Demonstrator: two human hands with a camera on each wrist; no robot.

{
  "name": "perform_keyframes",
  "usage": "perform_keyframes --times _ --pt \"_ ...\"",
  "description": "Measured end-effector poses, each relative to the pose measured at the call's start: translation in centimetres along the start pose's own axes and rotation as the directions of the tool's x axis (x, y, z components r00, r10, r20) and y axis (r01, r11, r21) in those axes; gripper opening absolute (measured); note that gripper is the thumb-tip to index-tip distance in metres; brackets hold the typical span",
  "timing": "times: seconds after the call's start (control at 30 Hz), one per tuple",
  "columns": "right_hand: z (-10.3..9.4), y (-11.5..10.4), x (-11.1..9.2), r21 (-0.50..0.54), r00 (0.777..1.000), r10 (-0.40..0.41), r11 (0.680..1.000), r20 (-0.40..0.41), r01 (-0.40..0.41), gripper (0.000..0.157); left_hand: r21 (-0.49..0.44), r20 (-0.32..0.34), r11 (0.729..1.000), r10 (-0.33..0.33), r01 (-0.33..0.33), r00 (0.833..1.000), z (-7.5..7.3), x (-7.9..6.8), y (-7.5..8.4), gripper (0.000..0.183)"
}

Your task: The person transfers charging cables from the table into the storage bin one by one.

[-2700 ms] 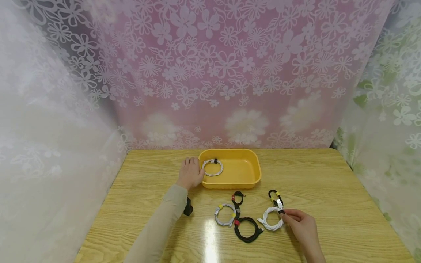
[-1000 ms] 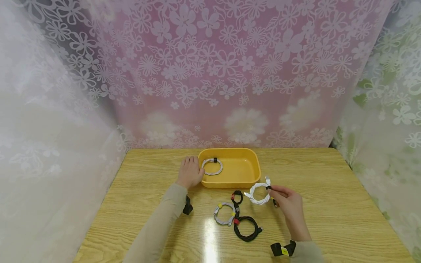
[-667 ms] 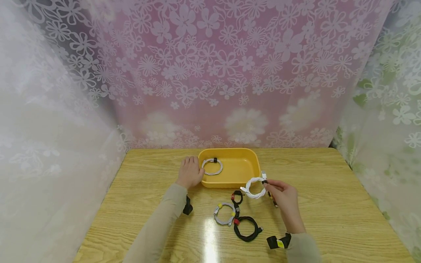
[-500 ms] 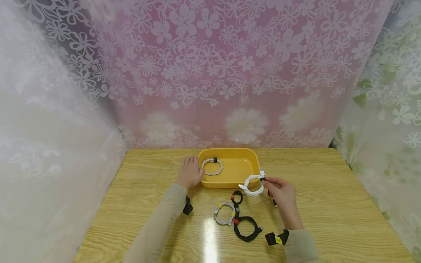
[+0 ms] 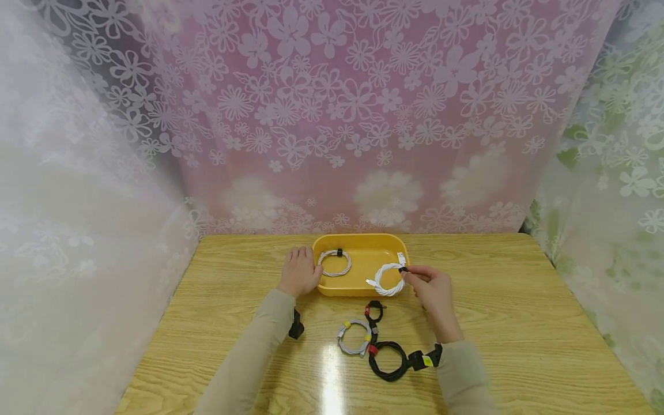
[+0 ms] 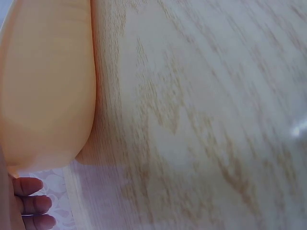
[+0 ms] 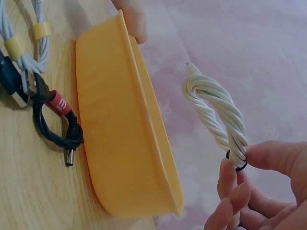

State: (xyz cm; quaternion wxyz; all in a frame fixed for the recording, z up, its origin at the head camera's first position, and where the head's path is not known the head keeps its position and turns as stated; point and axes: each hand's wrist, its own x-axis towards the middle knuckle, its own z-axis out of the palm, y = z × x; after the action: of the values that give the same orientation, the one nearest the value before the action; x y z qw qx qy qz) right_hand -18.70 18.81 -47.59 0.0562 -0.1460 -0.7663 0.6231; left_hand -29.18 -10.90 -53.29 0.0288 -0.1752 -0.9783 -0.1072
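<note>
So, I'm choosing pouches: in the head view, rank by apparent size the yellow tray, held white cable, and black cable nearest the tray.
1. Yellow tray
2. Held white cable (raised, perhaps enlarged)
3. Black cable nearest the tray

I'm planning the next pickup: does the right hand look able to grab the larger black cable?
Probably not: the right hand pinches a white cable, which would likely need putting down first.

The yellow tray looks smooth, semi-matt plastic; the twisted white cable, ropy plastic; the worktop, grained wood (glossy where light strikes); the sleeves, matt cloth.
</note>
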Motion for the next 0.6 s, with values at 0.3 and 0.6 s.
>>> perform_keyframes --times 0.3,0.6 --pt "1.6 -0.3 1.6 -0.009 1.000 -0.025 1.000 0.016 0.025 0.029 -0.002 -0.033 1.000 0.019 -0.019 0.999 0.2 0.1 -0.2 0.019" --pt "3.3 -0.2 2.9 -0.007 0.999 -0.030 1.000 0.043 0.030 0.028 0.013 -0.025 1.000 0.006 -0.006 1.000 0.4 0.1 -0.3 0.024"
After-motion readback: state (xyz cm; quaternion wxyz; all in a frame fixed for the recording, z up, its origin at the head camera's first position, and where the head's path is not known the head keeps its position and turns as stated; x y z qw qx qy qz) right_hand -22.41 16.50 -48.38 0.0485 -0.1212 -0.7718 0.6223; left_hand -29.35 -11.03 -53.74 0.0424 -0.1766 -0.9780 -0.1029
